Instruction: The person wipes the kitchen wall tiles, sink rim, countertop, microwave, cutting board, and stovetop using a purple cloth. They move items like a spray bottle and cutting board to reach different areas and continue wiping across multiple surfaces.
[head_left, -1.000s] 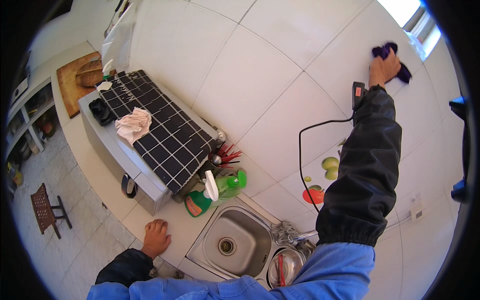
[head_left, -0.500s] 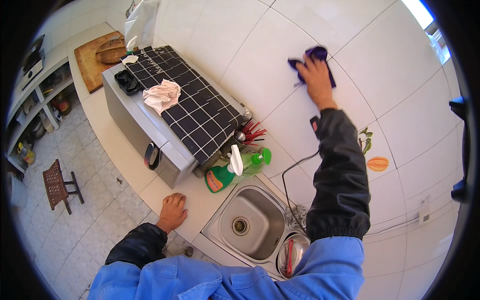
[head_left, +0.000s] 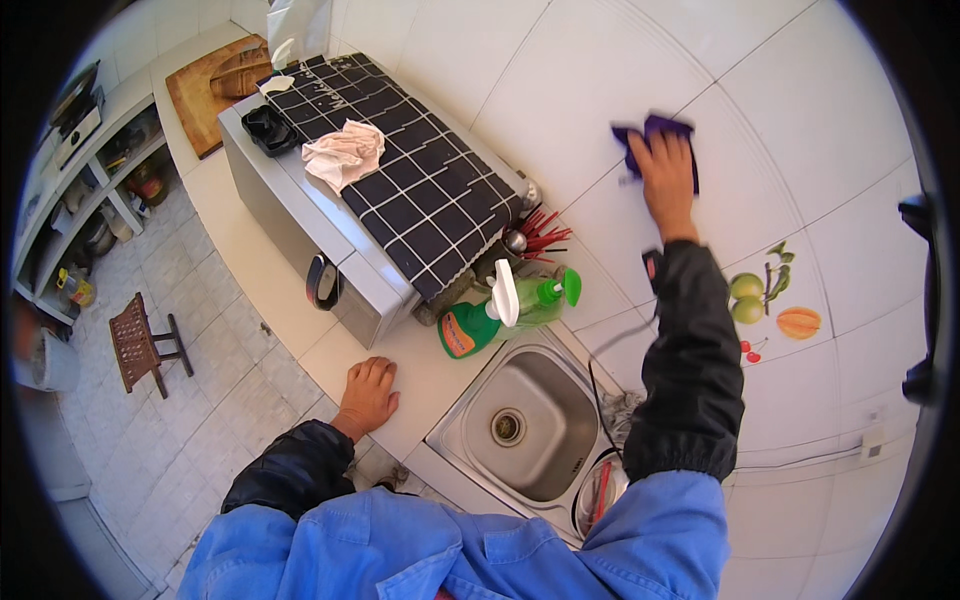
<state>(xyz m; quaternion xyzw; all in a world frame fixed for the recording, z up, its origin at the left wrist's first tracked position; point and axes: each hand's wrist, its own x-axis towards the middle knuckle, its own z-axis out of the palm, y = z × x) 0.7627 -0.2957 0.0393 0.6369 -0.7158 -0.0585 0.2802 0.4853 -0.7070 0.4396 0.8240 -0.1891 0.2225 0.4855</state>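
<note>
Now farther from window, right hand (head_left: 666, 185) spread over purple cloth (head_left: 670, 125), left hand (head_left: 369, 396) half-open, empty, on counter (head_left: 428, 382)

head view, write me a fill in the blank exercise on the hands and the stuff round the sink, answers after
The cloth under the right hand is ____ in colour.
The left hand rests on the counter, to the ____ of the sink in the picture.
The body of the spray bottle with the white trigger is ____.
The crumpled pink rag lies on a dark cover checked with ____ lines.

Missing words: purple; left; green; white
</note>
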